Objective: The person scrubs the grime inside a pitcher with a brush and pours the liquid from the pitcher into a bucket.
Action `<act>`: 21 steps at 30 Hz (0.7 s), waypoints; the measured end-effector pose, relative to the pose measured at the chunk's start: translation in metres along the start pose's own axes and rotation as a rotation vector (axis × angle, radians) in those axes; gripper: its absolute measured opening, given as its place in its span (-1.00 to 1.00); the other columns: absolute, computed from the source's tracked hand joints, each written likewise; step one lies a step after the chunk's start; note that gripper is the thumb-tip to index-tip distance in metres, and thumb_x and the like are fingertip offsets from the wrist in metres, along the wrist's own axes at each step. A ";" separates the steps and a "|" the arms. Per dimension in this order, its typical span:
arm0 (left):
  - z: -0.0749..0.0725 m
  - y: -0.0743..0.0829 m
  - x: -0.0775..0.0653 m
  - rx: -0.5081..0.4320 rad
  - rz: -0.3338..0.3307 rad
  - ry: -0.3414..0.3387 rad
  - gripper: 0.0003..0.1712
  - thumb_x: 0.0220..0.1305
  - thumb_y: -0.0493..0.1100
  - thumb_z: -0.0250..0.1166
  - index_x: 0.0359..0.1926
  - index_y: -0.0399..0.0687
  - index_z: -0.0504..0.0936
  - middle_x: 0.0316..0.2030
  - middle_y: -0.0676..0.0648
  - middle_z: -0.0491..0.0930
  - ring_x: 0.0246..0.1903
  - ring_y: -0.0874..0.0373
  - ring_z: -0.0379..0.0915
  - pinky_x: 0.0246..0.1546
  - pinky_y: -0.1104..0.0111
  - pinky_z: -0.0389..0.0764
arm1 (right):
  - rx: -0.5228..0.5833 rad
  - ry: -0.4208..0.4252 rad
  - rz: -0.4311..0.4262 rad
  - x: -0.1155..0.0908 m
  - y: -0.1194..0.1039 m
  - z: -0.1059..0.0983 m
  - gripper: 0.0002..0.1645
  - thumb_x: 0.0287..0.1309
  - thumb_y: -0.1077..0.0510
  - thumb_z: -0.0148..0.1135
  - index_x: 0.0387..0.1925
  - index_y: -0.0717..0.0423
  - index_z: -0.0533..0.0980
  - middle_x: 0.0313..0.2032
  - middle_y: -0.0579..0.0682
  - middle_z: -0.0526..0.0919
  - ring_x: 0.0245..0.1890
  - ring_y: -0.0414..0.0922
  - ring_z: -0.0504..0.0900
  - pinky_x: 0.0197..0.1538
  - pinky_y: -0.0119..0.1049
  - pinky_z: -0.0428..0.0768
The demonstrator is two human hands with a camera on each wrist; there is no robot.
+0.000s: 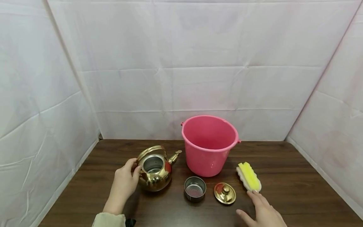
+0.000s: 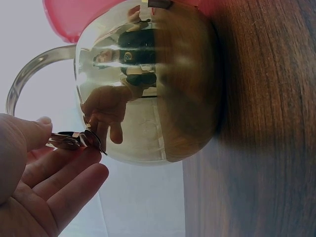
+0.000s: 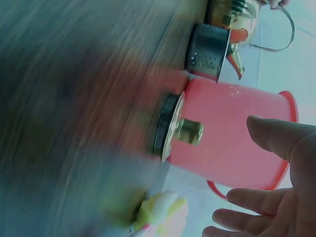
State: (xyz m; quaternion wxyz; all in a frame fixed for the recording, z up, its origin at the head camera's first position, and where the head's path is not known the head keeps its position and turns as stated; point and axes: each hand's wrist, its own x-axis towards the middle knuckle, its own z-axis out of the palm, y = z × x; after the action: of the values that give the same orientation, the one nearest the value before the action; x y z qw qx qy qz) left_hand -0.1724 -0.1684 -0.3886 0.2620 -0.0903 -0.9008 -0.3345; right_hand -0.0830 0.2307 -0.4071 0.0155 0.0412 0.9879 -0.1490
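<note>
A shiny gold teapot [image 1: 155,176] stands at the left of the table, its top uncovered and its spout toward the bucket. With thumb and fingers my left hand [image 1: 124,179] pinches the lower end of the teapot's arched handle [image 2: 37,71]. The right hand [image 1: 265,212] is over the table's front right, fingers spread and holding nothing. Just beyond its fingertips lies a yellow and white sponge [image 1: 249,176]; whether they touch it I cannot tell. A gold lid [image 1: 225,193] with a knob lies left of this hand, beside a round metal strainer [image 1: 195,189].
Behind the strainer and lid stands a pink bucket [image 1: 208,160], its top facing up. Everything sits on a dark wooden table [image 1: 300,176]. White cloth walls [image 1: 198,63] enclose its back and sides.
</note>
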 end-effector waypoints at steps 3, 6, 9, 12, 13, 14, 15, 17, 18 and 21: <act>-0.002 0.000 -0.003 0.008 0.003 0.007 -0.77 0.23 -0.30 0.26 -0.09 -0.27 0.53 -0.34 -0.22 0.69 -0.44 0.02 0.63 -0.45 0.21 0.61 | 0.038 0.018 -0.026 -0.001 -0.007 0.005 0.08 -0.05 -0.46 0.22 0.23 0.29 0.33 0.24 0.37 0.35 0.15 0.33 0.43 -0.02 0.28 0.48; -0.003 0.000 -0.005 0.013 0.021 0.021 -0.77 0.21 -0.33 0.28 -0.11 -0.28 0.54 -0.36 -0.22 0.69 -0.44 0.02 0.63 -0.46 0.20 0.61 | 0.070 0.064 -0.073 -0.003 -0.014 0.009 0.03 -0.07 -0.41 0.28 0.20 0.29 0.37 0.22 0.33 0.39 0.12 0.28 0.48 -0.05 0.21 0.53; -0.004 -0.001 -0.006 0.018 0.034 0.024 -0.77 0.20 -0.33 0.28 -0.12 -0.28 0.54 -0.36 -0.22 0.69 -0.45 0.02 0.63 -0.47 0.21 0.60 | 0.088 0.099 -0.111 -0.003 -0.022 0.011 -0.01 -0.08 -0.37 0.31 0.17 0.29 0.40 0.19 0.33 0.43 0.11 0.25 0.50 -0.05 0.15 0.56; -0.005 -0.002 -0.005 0.018 0.040 0.025 -0.77 0.20 -0.34 0.28 -0.11 -0.29 0.54 -0.36 -0.22 0.69 -0.45 0.03 0.63 -0.48 0.22 0.60 | 0.102 0.095 -0.123 -0.001 -0.032 0.011 -0.02 -0.07 -0.36 0.31 0.17 0.28 0.40 0.18 0.32 0.44 0.11 0.23 0.51 -0.01 0.15 0.54; -0.005 -0.002 -0.004 0.018 0.041 0.027 -0.77 0.19 -0.34 0.28 -0.12 -0.29 0.54 -0.36 -0.23 0.69 -0.45 0.02 0.63 -0.48 0.22 0.60 | 0.106 0.086 -0.121 0.000 -0.035 0.011 -0.02 -0.06 -0.37 0.30 0.18 0.27 0.39 0.19 0.31 0.44 0.12 0.23 0.50 -0.01 0.15 0.54; -0.005 -0.003 -0.003 0.019 0.042 0.032 -0.77 0.19 -0.34 0.29 -0.12 -0.29 0.54 -0.36 -0.23 0.69 -0.45 0.01 0.63 -0.48 0.21 0.60 | 0.110 0.081 -0.122 0.001 -0.038 0.010 -0.03 -0.06 -0.37 0.29 0.18 0.26 0.39 0.19 0.31 0.43 0.12 0.23 0.50 -0.01 0.16 0.54; -0.005 -0.003 -0.003 0.019 0.044 0.037 -0.77 0.19 -0.34 0.29 -0.12 -0.30 0.54 -0.36 -0.23 0.69 -0.45 0.01 0.63 -0.47 0.20 0.60 | 0.116 0.083 -0.125 0.002 -0.041 0.009 -0.04 -0.05 -0.37 0.29 0.19 0.25 0.39 0.19 0.30 0.44 0.13 0.22 0.49 -0.01 0.17 0.53; -0.003 -0.003 -0.001 0.017 0.047 0.045 -0.77 0.19 -0.33 0.28 -0.12 -0.30 0.54 -0.36 -0.24 0.69 -0.45 0.00 0.63 -0.47 0.19 0.60 | 0.124 0.099 -0.136 0.003 -0.046 0.008 -0.07 -0.05 -0.35 0.30 0.19 0.20 0.40 0.20 0.27 0.44 0.14 0.20 0.49 0.01 0.18 0.52; -0.003 -0.003 0.000 0.015 0.050 0.049 -0.77 0.19 -0.33 0.29 -0.12 -0.30 0.54 -0.36 -0.24 0.69 -0.45 0.00 0.63 -0.46 0.19 0.61 | 0.125 0.103 -0.139 0.004 -0.049 0.007 -0.07 -0.05 -0.35 0.31 0.20 0.18 0.40 0.20 0.26 0.44 0.15 0.20 0.48 0.01 0.18 0.51; 0.000 -0.003 0.000 0.011 0.058 0.056 -0.78 0.18 -0.33 0.29 -0.14 -0.30 0.54 -0.36 -0.24 0.69 -0.44 0.00 0.64 -0.46 0.19 0.62 | 0.130 0.082 -0.137 0.006 -0.055 0.006 -0.08 -0.06 -0.34 0.32 0.20 0.15 0.40 0.21 0.24 0.44 0.15 0.20 0.49 0.02 0.19 0.51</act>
State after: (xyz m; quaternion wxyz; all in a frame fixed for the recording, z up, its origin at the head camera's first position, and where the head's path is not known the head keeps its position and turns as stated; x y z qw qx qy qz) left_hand -0.1735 -0.1707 -0.3908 0.2974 -0.1056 -0.8918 -0.3244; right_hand -0.0938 0.1775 -0.3968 -0.0377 -0.0196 0.9764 -0.2115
